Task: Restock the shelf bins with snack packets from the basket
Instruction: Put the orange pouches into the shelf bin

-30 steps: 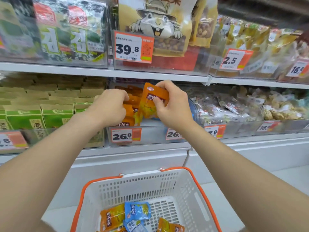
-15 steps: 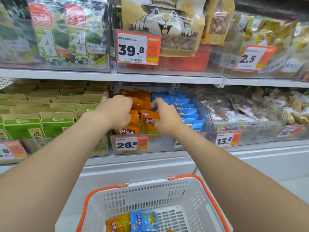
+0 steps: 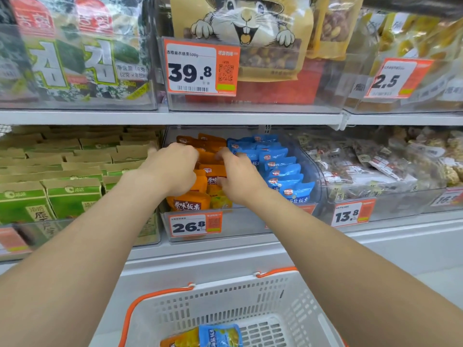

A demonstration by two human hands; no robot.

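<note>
Hands at work in a clear plastic shelf bin at the centre of the frame, where a row of orange foil snack packets stands on its left side beside a row of blue foil snack packets on its right. The right hand has fingers and thumb bent round one upright orange packet in the middle of the orange row. The left hand lies just left of it over the same row, its back toward the camera. Its fingers are curled out of sight, and whether they clamp a packet cannot be told. An orange-and-white price tag reading 26.8 hangs on the bin's front. At the bottom of the frame, a white slotted plastic basket with orange handles holds a lone blue packet lying partly over a flat orange packet. Green cartons fill the bin at left, clear-wrapped snacks the bin at right.
</note>
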